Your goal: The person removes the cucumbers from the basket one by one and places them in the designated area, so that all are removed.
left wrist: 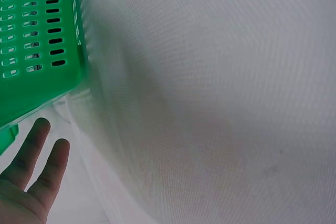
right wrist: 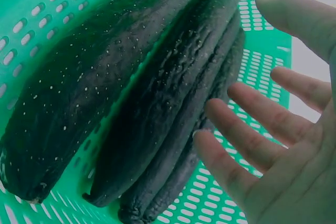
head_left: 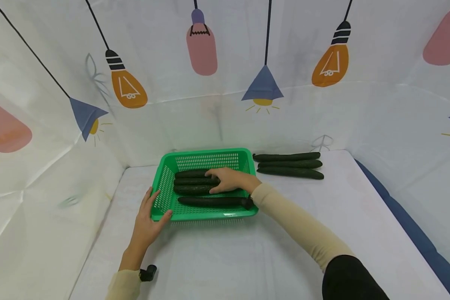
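A green plastic basket (head_left: 206, 215) with slotted walls stands on the table and holds several dark green cucumbers (head_left: 210, 201). My right hand (head_left: 228, 180) reaches over its right side, above the cucumbers at the back. In the right wrist view that hand (right wrist: 278, 145) has its fingers spread beside the cucumbers (right wrist: 163, 98), gripping none of them. At the basket's front left corner is my left hand (head_left: 148, 223), thumb and fingers apart along the rim. Two of its fingers (left wrist: 50, 174) show just below the basket wall (left wrist: 42, 85) in the left wrist view.
Three more cucumbers (head_left: 290, 171) lie side by side on the white-covered table (head_left: 225, 262), right of the basket near the back. White sheets printed with lamps and bulbs (head_left: 330, 66) hang behind and at both sides. Blue material (head_left: 405, 225) borders the table's right edge.
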Motion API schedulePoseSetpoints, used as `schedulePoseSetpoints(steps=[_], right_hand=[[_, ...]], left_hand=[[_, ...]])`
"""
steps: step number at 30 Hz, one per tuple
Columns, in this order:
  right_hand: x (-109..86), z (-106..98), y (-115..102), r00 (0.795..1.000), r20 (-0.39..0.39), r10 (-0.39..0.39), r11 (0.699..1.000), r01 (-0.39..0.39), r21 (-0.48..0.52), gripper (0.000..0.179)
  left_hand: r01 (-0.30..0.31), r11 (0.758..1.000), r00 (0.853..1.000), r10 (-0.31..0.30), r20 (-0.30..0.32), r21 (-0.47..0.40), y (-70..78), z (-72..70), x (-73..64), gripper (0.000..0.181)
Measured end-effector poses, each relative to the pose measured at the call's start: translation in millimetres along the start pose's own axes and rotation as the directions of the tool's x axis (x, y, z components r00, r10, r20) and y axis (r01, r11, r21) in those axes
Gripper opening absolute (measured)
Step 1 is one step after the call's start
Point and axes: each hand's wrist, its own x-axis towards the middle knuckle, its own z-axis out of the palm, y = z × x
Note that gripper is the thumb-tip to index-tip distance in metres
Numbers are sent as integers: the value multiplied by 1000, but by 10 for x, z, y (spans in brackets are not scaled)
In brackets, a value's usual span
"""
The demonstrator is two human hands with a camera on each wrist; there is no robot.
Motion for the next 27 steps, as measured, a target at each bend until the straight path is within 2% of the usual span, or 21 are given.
schedulePoseSetpoints(steps=[8,13,27], right_hand=[[45,69,-18,997,73,2,1000,-1,-6,68],[87,108,-12,996,87,14,1000,-14,1,64],[137,203,-19,987,154,39,999,-38,-7,47]], left_hand=[[11,1000,1000,-11,6,-14,-6,5,-13,83],[-4,1000,1000,4,-3,-17,5,-3,-10,83],[2,1000,1000,-2,2,-19,9,-11,-4,82]])
